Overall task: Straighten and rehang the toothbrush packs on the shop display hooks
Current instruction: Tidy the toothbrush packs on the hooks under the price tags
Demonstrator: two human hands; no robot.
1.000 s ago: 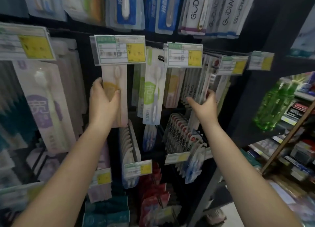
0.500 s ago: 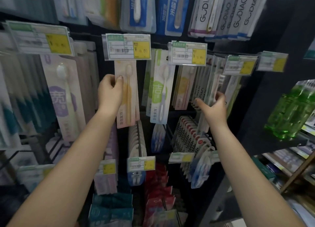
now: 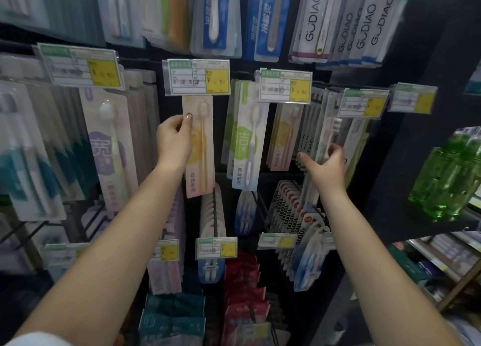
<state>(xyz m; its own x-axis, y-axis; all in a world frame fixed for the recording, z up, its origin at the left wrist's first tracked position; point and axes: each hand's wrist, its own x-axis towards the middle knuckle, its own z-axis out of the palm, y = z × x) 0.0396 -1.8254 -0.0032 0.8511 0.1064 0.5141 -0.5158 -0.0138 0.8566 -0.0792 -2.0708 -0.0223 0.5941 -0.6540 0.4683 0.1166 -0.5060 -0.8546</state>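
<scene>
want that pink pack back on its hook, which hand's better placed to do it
Left. The left hand already grips the pink pack right under its price tag. The right hand is away at the clear packs, holding one.

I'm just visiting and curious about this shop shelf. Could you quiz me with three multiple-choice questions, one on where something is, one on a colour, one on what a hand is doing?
1. Where are the green bottles?
A. on the right side of the view
B. below the left hand
C. top left

2. What colour is the toothbrush in the pack that the left hand holds?
A. blue
B. yellow-orange
C. black

3. What is the right hand doing?
A. hanging idle
B. gripping a toothbrush pack
C. touching a price tag

Answers: 1 A, they stand at the right edge. 2 B, its handle shows yellow-orange. 3 B, its fingers curl round the pack's edge.
</scene>
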